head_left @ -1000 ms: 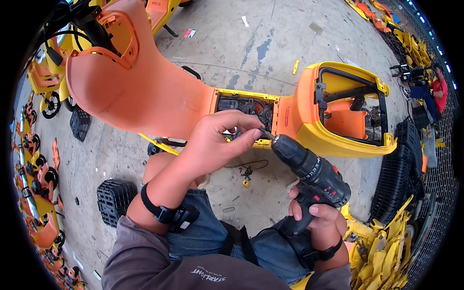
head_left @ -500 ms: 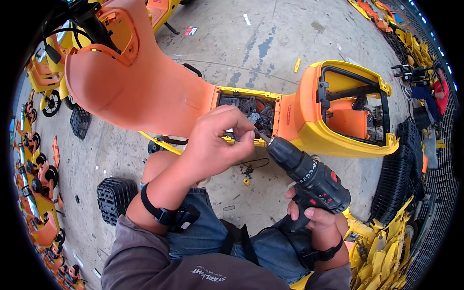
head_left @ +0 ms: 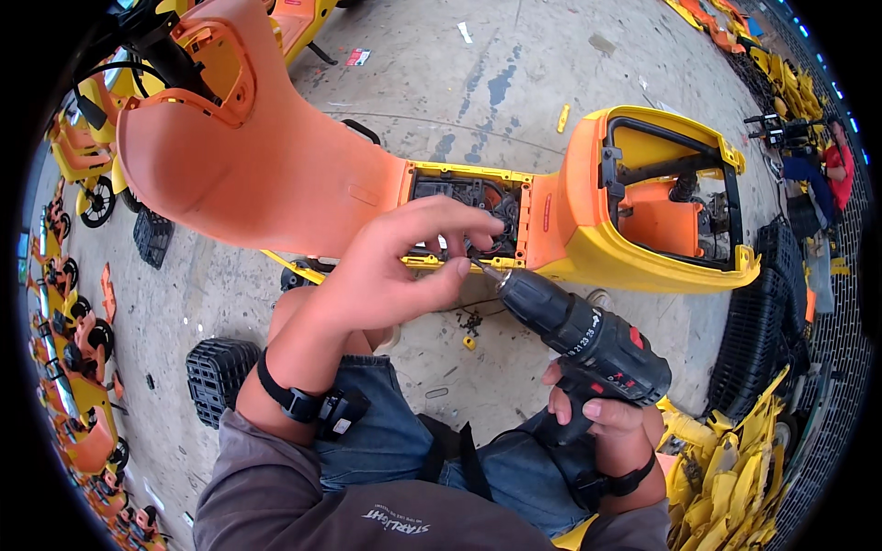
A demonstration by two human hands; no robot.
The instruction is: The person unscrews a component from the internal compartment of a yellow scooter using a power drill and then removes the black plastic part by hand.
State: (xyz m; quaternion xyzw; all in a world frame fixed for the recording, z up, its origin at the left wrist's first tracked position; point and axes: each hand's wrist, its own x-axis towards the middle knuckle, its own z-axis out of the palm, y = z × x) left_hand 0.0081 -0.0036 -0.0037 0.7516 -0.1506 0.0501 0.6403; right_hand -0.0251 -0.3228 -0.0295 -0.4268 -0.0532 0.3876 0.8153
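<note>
My right hand point(head_left: 604, 413) grips a black cordless drill point(head_left: 597, 349), pointed up and left with a thin bit point(head_left: 487, 271) in its chuck. My left hand point(head_left: 404, 266) is at the bit's tip, thumb and index finger apart; whether the thumb touches the tip I cannot tell. Behind both lies an orange-and-yellow scooter body: a broad front panel point(head_left: 276, 165), an open middle compartment point(head_left: 459, 193) with dark components and wiring, partly hidden by my left hand, and a rear section point(head_left: 588, 248) with a black-framed opening.
More scooters point(head_left: 87, 409) line the left. Black slatted plastic pieces point(head_left: 220, 376) lie on the concrete floor point(head_left: 441, 83), others point(head_left: 744, 349) are stacked right. Yellow panels are piled lower right point(head_left: 717, 468). A person in red point(head_left: 836, 179) sits at far right. Small dark parts point(head_left: 473, 321) lie below the scooter.
My left hand has shifted slightly left and its index finger has lifted away from the thumb. The drill's tip has moved a little left, still in my right hand.
</note>
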